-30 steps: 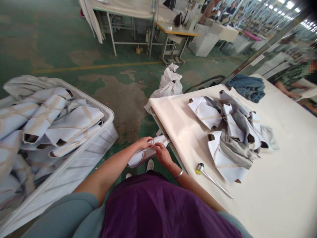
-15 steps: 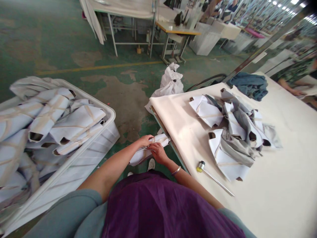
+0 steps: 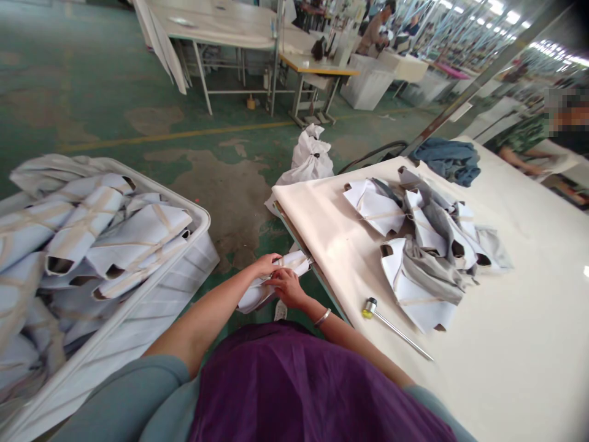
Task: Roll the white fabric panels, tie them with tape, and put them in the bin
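Just off the table's corner, low in front of me, is a white rolled bundle [image 3: 298, 263] with a beige strip around it. My left hand [image 3: 267, 265] is closed on its upper side. My right hand [image 3: 291, 287] lies close beside it, fingers bent and bunched at the strip on the bundle. What exactly the right fingertips pinch is too small to make out. Part of the bundle is hidden beneath both hands.
To the left stands a white bin [image 3: 209, 230] heaped with strapped white bundles [image 3: 87, 230]. On the cream-covered table [image 3: 322, 215] lie more white-and-grey bundles [image 3: 427, 230], a metal-handled tool with a yellow end [image 3: 369, 307] and blue cloth [image 3: 446, 161]. A white sack [image 3: 310, 156] sits beyond; a co-worker [image 3: 524, 144] is at right.
The view has shifted slightly, so the table and bin sit a little differently. My right hand has moved slightly left along the bundle, nearer the left fingers; both hands stay on it.
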Tool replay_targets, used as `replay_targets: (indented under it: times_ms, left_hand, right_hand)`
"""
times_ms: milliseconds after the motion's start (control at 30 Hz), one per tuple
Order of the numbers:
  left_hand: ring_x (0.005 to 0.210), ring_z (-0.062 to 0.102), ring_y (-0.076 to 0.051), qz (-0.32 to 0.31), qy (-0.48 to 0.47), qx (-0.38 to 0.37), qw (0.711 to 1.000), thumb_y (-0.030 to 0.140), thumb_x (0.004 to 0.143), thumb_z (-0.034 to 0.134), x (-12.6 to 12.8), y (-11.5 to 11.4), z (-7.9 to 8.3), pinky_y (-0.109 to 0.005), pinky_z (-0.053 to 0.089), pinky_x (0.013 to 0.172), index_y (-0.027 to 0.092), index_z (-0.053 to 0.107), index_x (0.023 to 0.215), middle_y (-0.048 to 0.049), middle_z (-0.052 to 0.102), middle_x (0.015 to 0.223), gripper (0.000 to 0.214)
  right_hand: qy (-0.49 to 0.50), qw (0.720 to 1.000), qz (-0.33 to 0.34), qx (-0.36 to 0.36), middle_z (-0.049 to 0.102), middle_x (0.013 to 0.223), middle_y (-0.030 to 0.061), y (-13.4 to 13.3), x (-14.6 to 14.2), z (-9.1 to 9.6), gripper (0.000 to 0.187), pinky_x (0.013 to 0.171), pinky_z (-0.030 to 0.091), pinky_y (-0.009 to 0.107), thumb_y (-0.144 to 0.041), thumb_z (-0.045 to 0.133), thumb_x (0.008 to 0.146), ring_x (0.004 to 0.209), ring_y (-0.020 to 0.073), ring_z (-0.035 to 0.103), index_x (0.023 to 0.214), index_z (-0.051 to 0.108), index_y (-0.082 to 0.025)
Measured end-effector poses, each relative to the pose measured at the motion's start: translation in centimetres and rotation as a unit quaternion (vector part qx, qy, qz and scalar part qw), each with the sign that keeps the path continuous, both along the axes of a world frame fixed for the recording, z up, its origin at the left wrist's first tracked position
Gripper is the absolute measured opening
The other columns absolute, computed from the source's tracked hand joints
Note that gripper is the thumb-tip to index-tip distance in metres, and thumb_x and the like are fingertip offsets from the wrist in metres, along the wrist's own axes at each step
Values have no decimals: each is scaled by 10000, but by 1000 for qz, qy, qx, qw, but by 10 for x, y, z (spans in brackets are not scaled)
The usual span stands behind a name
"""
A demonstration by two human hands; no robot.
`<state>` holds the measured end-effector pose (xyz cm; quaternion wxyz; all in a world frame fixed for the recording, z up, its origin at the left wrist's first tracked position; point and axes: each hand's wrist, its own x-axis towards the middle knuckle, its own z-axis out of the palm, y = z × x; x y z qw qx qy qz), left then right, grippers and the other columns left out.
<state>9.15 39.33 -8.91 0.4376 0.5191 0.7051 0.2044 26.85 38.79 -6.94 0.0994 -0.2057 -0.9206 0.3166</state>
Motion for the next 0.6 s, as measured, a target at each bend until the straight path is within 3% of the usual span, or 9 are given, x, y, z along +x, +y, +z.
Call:
replay_targets:
  times_ms: [100, 200, 333, 467, 600]
  left_hand:
    - [1164, 589, -223, 3, -7, 1, 1000, 281, 758, 608, -2, -8, 6, -305, 441, 1015, 119, 556, 1278, -119, 608, 1314, 547]
    - [1238, 537, -229, -22, -36, 17, 999, 364, 776, 595, -8, -24, 16, -322, 394, 1072, 127, 519, 1323, -118, 548, 1388, 601]
    - [1287, 494, -234, -48, -46, 14, 998, 365, 683, 681, -19, -43, 29, -318, 359, 1101, 154, 449, 1390, -106, 489, 1446, 774]
    - [1171, 579, -223, -58, 11, 22, 998, 294, 727, 633, -21, -48, 34, -298, 415, 1027, 171, 556, 1296, -78, 614, 1312, 586]
    - [1152, 595, -235, -21, 77, 3, 997, 369, 785, 609, -15, -53, 34, -306, 428, 1002, 229, 581, 1273, -56, 638, 1280, 508]
  right_hand:
    - [6, 1000, 7, 16, 568, 1036, 30, -8, -1, 0, 342, 1029, 304, 442, -113, 567, 841, 1111, 220, 431, 1015, 724, -363]
    - [53, 998, 29, -4, 597, 1052, 39, -4, 2, -3, 344, 1008, 357, 405, -66, 508, 850, 1095, 203, 464, 1018, 711, -286]
    - [106, 992, 65, -23, 629, 1057, 70, 6, 8, -4, 314, 985, 409, 390, -39, 426, 858, 1064, 191, 521, 1009, 657, -188]
    - [117, 991, 59, -25, 643, 1067, 69, 8, 10, -3, 277, 1037, 389, 406, -41, 426, 856, 1102, 193, 535, 966, 636, -184]
    - [92, 995, -8, -34, 620, 1061, 74, 4, 10, -1, 279, 913, 479, 323, -91, 412, 898, 1001, 176, 573, 1067, 615, -183]
